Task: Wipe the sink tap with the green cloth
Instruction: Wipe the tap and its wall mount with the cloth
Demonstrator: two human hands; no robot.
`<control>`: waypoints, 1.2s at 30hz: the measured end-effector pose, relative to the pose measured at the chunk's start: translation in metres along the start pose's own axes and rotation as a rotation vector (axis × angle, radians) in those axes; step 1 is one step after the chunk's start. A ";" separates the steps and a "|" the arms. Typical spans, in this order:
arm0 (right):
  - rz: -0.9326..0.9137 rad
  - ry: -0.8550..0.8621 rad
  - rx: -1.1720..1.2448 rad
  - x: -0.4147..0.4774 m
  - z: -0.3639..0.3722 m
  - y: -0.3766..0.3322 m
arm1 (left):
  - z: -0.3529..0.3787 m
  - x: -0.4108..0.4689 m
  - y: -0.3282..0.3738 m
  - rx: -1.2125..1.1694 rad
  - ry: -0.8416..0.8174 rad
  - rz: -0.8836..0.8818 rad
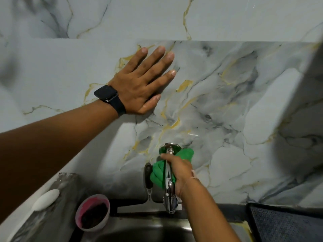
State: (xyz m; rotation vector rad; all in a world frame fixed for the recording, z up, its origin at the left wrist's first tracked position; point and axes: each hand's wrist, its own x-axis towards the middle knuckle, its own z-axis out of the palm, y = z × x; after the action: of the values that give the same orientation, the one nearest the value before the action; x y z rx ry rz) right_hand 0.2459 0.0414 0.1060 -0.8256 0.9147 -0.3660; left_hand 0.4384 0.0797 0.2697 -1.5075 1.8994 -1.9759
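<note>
A chrome sink tap (169,187) juts from the marble wall above the steel sink (145,229). My right hand (180,173) is closed around the green cloth (158,173), pressing it against the tap's neck just below the round wall flange (170,147). Part of the cloth bunches behind the tap by the wall and part hangs to its left. My left hand (145,82) lies flat on the marble wall up and to the left, fingers spread and holding nothing; a black watch sits on that wrist.
A pink-rimmed bowl (92,213) with dark contents stands at the sink's left edge. A white oval bar (46,199) lies on the grey ledge at the left. A dark mat (286,224) covers the counter to the right. A dark oval thing (148,175) is fixed left of the tap.
</note>
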 end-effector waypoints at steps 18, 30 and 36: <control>-0.034 -0.193 0.090 -0.001 -0.010 0.003 | -0.009 0.002 0.000 0.031 -0.029 -0.002; -0.037 -0.360 -0.006 0.005 -0.037 0.031 | -0.009 0.002 0.001 0.042 -0.044 0.001; -0.585 0.047 -0.710 -0.029 -0.041 0.082 | -0.010 0.004 0.001 0.040 -0.035 0.003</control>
State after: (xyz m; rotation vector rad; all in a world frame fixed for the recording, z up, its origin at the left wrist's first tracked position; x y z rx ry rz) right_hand 0.1911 0.0920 0.0458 -1.7583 0.8370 -0.5767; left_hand 0.4297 0.0846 0.2731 -1.5185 1.8361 -1.9604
